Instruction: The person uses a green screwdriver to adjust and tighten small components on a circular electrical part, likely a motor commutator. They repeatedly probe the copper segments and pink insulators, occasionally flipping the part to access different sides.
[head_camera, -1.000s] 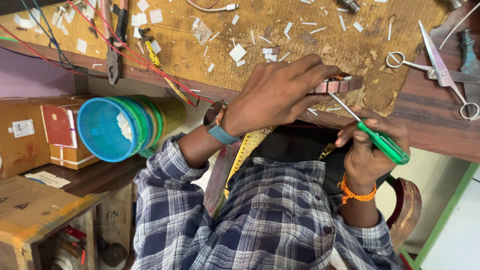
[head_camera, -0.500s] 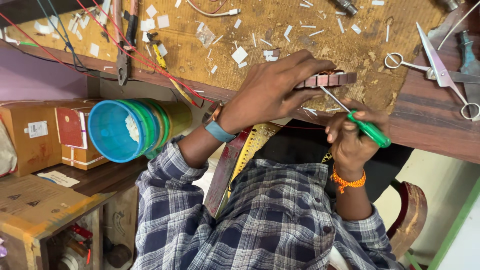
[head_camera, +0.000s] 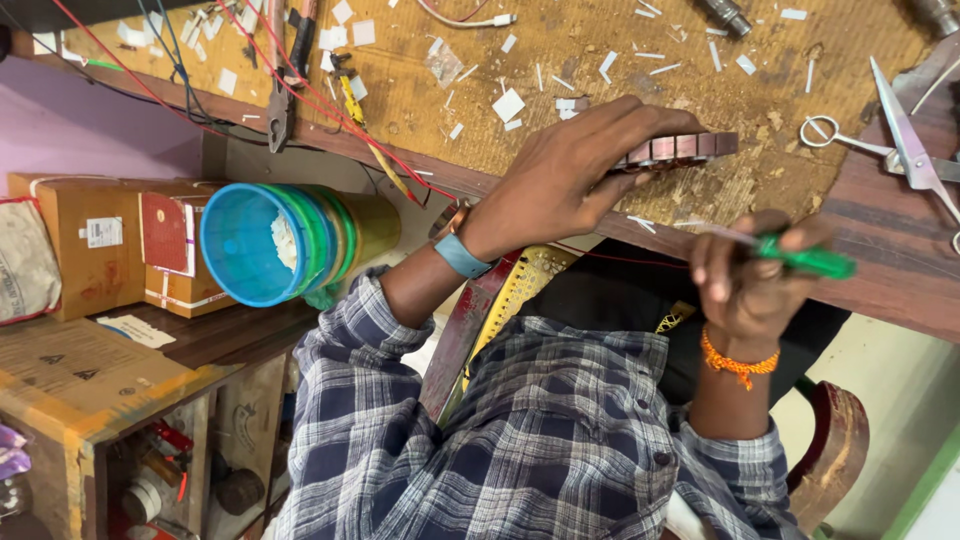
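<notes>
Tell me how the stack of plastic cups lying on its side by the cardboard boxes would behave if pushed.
The stack of plastic cups lies on its side with round walls, so a nudge would probably roll it. It looks like thin plastic, likely light and easy to shift. The cups are nested, so they may slide apart. The cardboard box beside it could stop it that way.

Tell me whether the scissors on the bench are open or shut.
Open. The scissors lie on the wooden bench with their blades spread apart and the finger loops separated; neither hand touches them.
</notes>
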